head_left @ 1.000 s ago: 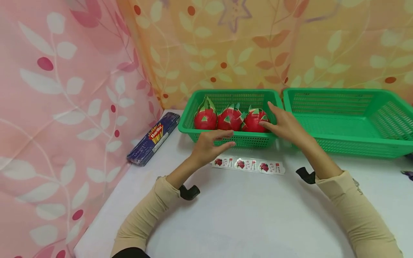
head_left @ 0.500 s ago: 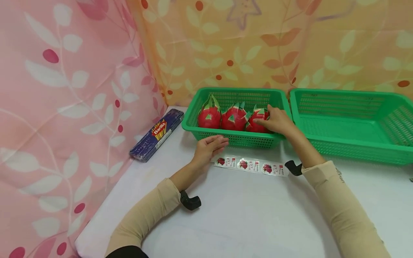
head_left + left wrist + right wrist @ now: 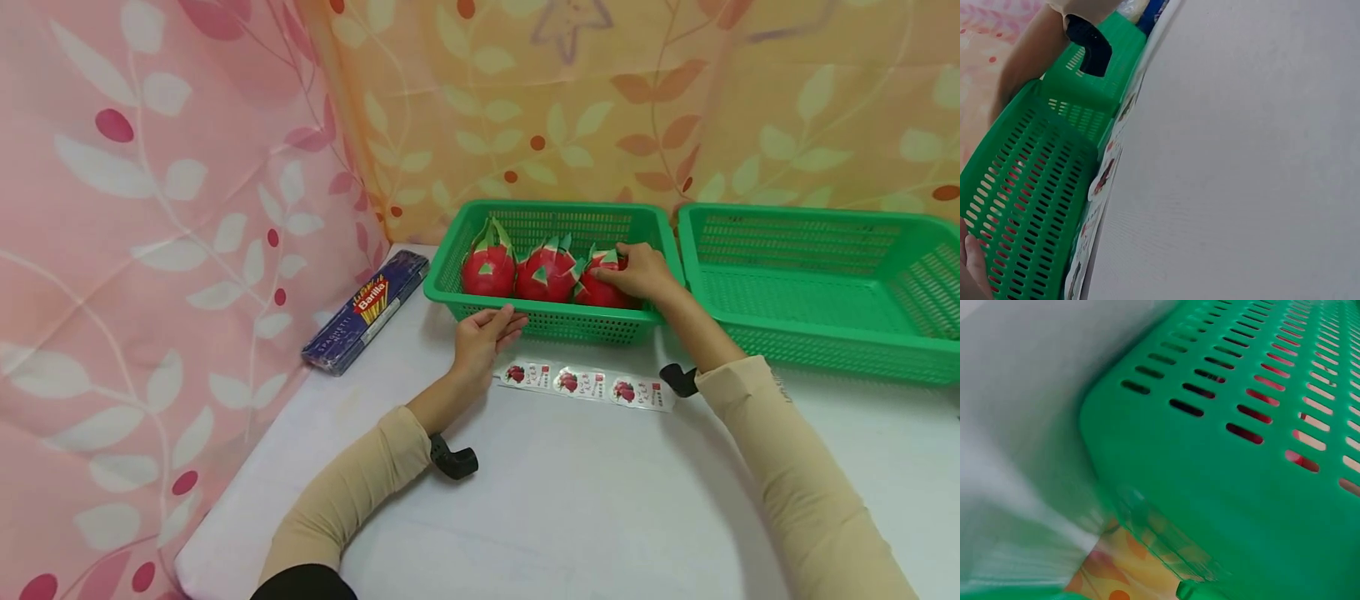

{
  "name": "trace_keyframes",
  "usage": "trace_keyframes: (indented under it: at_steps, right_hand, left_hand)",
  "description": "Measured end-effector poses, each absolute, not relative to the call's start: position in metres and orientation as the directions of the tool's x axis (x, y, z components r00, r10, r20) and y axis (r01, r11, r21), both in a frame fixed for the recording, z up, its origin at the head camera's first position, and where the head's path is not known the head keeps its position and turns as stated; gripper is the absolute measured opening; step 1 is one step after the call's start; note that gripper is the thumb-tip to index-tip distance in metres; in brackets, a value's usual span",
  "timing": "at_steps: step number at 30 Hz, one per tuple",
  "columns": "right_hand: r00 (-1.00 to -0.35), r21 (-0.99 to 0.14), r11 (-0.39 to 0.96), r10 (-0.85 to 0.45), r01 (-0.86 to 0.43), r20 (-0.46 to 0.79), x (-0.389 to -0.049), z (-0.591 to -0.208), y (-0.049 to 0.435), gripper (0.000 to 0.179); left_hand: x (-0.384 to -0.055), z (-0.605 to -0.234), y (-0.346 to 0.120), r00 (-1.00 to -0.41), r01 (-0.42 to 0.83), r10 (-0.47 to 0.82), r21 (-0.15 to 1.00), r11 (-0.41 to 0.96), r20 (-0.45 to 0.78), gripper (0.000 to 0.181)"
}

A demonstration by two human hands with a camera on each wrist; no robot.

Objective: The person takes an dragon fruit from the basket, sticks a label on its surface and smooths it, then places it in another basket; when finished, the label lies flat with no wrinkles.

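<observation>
Three red dragon fruits stand in a row in a green basket (image 3: 555, 312) in the head view: a left one (image 3: 487, 271), a middle one (image 3: 546, 277) and a right one (image 3: 595, 290). My right hand (image 3: 641, 271) reaches over the basket's front rim and grips the right dragon fruit, thumb at the front and fingers behind. My left hand (image 3: 478, 343) is just in front of the basket, its fingers loosely extended near the rim and holding nothing. Left-hand fingers (image 3: 975, 265) show at the left wrist view's edge. A strip of dragon fruit labels (image 3: 585, 387) lies before the basket.
A second, larger green basket (image 3: 825, 354) stands close on the right. A blue spaghetti pack (image 3: 363, 312) lies to the left, near the pink patterned cloth (image 3: 240, 167). Behind the baskets hangs a yellow patterned cloth (image 3: 480, 108). The tabletop (image 3: 585, 500) is white.
My right hand has moved down and left onto the right dragon fruit and taken hold of it. My left hand's fingers have drawn together, staying near the basket front.
</observation>
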State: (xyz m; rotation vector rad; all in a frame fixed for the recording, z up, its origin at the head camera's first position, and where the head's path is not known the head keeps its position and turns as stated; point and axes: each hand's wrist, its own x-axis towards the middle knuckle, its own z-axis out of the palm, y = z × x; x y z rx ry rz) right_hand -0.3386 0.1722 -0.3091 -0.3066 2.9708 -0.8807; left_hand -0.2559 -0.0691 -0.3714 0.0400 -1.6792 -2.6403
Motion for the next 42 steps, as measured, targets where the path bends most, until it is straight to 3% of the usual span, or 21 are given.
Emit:
trace_keyframes:
  at_steps: [11,22,36,42]
  right_hand:
    - [-0.986,-0.690,0.704,-0.101,-0.167,0.136,-0.336,-0.309,0.176,0.062]
    - [-0.967,-0.722,0.659,-0.028,-0.209,0.254,-0.319,-0.279,0.186,0.065]
    - [-0.962,-0.802,0.537,-0.090,-0.263,0.256,-0.245,-0.241,0.207,0.059]
    - [-0.945,-0.787,0.524,-0.209,-0.326,0.252,-0.200,-0.247,0.209,0.050]
  left_hand:
    - [-0.259,-0.374,-0.070,-1.000,-0.009,-0.013,0.901,-0.434,-0.017,0.014]
    - [-0.257,-0.372,-0.070,-1.000,-0.015,-0.001,0.896,-0.444,-0.017,0.011]
    - [-0.257,-0.374,-0.072,-0.999,0.007,0.040,0.906,-0.423,0.026,0.022]
    - [-0.257,-0.372,-0.077,-0.996,0.012,0.074,0.898,-0.439,0.049,0.020]
